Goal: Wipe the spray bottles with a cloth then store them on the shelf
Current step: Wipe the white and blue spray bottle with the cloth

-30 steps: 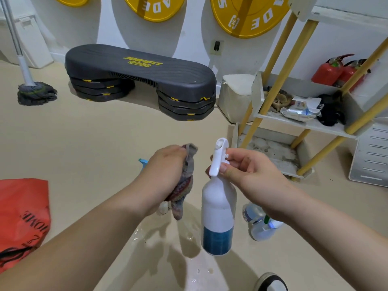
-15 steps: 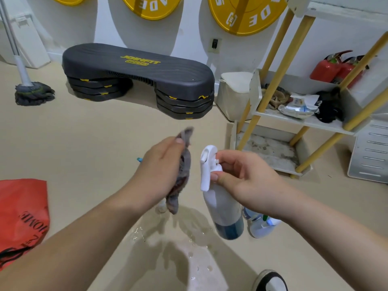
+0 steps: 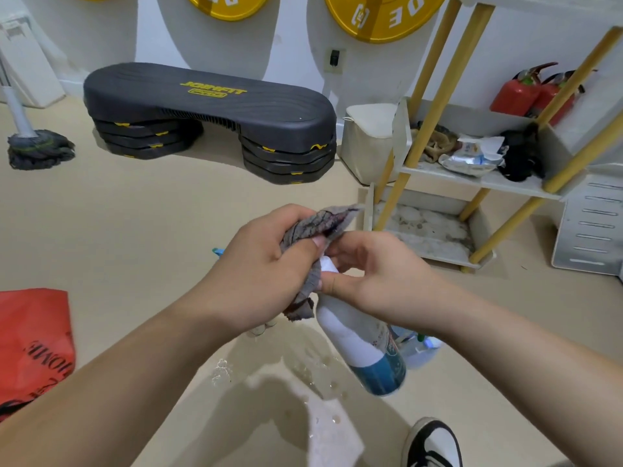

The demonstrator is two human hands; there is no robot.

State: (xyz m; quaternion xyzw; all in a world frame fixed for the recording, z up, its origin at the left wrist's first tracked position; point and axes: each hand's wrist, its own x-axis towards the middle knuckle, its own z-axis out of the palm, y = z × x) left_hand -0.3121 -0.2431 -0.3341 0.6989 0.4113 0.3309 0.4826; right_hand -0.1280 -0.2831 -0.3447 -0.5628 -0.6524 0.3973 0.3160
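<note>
From the head camera, the room has a pale beige floor (image 3: 135,230), wet in a patch of splashes (image 3: 256,375) right under the arms. A dark grey step platform (image 3: 209,102) sits on stacked risers against the white wall, with yellow weight plates (image 3: 387,15) above it. A mop (image 3: 37,148) rests head-down at the far left, and a red bag (image 3: 30,345) lies on the floor near the left forearm. To the right stands a shelf (image 3: 478,183) with white boards and slanting yellow poles. Its middle board carries crumpled packets and rags, and two red fire extinguishers (image 3: 519,92) sit behind it. A white bin (image 3: 367,143) stands beside the shelf. One black-and-white shoe (image 3: 435,443) shows at the bottom edge.

The spray bottle (image 3: 364,345) is held up in the air above the wet patch. It is tilted, with its blue base down toward the right and its top up toward the left. The right hand (image 3: 381,278) has its fingers (image 3: 347,251) curled round the bottle's neck. The left hand (image 3: 266,274) is clenched on a grey cloth (image 3: 317,227), thumb pressed into it. The cloth is bunched over the bottle's spray head, which is mostly hidden beneath it. The two hands touch there. More bottles (image 3: 418,348) lie on the floor, partly hidden behind the right forearm.
</note>
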